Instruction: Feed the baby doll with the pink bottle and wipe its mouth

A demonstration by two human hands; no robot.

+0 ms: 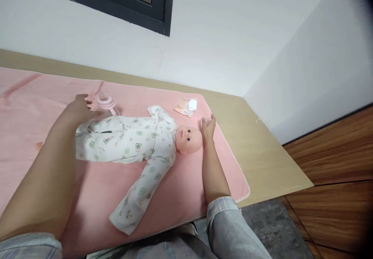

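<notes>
A baby doll [189, 140] lies on its back, its head to the right, in a white onesie [131, 138] printed with small green and brown figures. My left hand [83, 109] is over the doll's leg end, fingers apart, close to a pink baby bottle [106, 102] with a clear teat and a handle. I cannot see that it grips the bottle. Beyond the doll's head, my right hand [208, 128] curls its thumb and fingers around a small see-through pinkish thing [204, 122], mostly covered by the fingers.
A pink mat [180, 196] covers much of the light wooden table [256, 154]. On the mat, past the doll's head, lies a crinkled clear packet [186, 107] with something white in it. The white wall [210, 49] and a dark window frame [167, 10] rise behind; wood-grain drawers [335, 154] stand right.
</notes>
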